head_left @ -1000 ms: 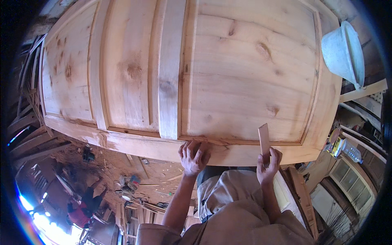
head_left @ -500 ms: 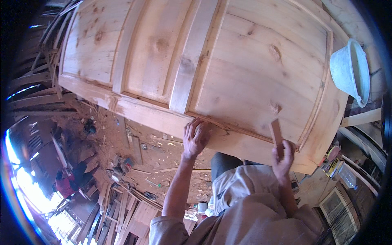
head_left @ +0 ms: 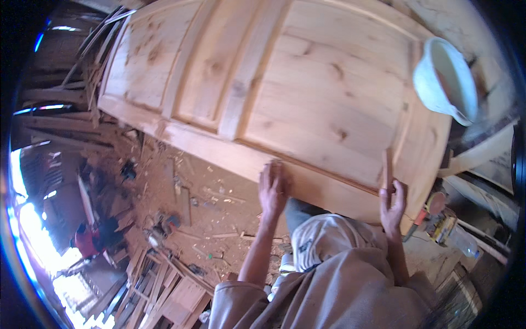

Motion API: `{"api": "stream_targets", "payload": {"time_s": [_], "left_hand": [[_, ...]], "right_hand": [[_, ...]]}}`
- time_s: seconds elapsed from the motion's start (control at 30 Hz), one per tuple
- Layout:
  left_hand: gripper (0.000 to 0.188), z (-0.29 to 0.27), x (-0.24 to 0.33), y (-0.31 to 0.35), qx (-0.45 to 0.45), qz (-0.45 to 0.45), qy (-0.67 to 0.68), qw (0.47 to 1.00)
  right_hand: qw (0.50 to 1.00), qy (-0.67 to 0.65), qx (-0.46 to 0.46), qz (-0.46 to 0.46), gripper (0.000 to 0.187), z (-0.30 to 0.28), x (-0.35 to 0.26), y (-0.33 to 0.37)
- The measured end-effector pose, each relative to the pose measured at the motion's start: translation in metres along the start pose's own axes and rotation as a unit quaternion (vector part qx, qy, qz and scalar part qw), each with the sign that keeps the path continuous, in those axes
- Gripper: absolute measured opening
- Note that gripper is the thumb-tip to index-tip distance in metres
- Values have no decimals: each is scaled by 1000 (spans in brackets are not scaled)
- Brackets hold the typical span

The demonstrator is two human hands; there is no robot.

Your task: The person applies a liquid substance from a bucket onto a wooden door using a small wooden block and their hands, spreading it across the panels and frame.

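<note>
A large panelled wooden door (head_left: 318, 82) of pale, knotty wood lies in front of me, its framed panels facing up. My left hand (head_left: 272, 191) rests on the near edge rail, with its fingers stretched over the wood and nothing visible in them. Near the door's right corner, my right hand (head_left: 393, 207) grips a narrow wooden strip (head_left: 387, 169) between thumb and fingers. The strip points away from me over the inner moulding at the panel's corner. Blur hides whether it touches the door.
On the door's far right edge stands a pale blue-white basin (head_left: 433, 82). Tools and a clear plastic bottle (head_left: 464, 241) lie below the right corner. Wood shavings and offcuts cover the dirt floor (head_left: 219, 219). Stacked timber (head_left: 175, 296) is at lower left; a person in red (head_left: 87, 241) is beyond.
My right hand has carried the wooden strip rightward to the panel's corner. My left hand's fingers have straightened along the near rail. The whole view has shifted slightly.
</note>
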State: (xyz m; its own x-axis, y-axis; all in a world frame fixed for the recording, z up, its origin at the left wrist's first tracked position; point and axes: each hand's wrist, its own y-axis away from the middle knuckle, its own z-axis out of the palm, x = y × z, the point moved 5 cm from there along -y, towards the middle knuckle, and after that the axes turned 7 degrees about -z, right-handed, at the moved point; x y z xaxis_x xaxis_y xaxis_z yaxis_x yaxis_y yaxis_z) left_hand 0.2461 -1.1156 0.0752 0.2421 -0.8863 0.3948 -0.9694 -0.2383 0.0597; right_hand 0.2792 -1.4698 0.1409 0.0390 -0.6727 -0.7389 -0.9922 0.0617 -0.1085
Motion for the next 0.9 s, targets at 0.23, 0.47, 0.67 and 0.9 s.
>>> {"api": "stream_targets", "payload": {"time_s": [0.23,0.47,0.67,0.9], "left_hand": [[57,-1,23,11,20,-8,4,1000],[65,17,34,20,21,-8,13,1000],[60,19,33,21,37,-73,-5,997],[53,-13,53,54,19,-62,72,995]], "right_hand": [[995,54,-79,-9,41,-53,40,25],[992,57,89,68,38,-98,90,51],[970,148,178,77,38,-108,134,-37],[950,263,160,54,43,-112,175,-106]]}}
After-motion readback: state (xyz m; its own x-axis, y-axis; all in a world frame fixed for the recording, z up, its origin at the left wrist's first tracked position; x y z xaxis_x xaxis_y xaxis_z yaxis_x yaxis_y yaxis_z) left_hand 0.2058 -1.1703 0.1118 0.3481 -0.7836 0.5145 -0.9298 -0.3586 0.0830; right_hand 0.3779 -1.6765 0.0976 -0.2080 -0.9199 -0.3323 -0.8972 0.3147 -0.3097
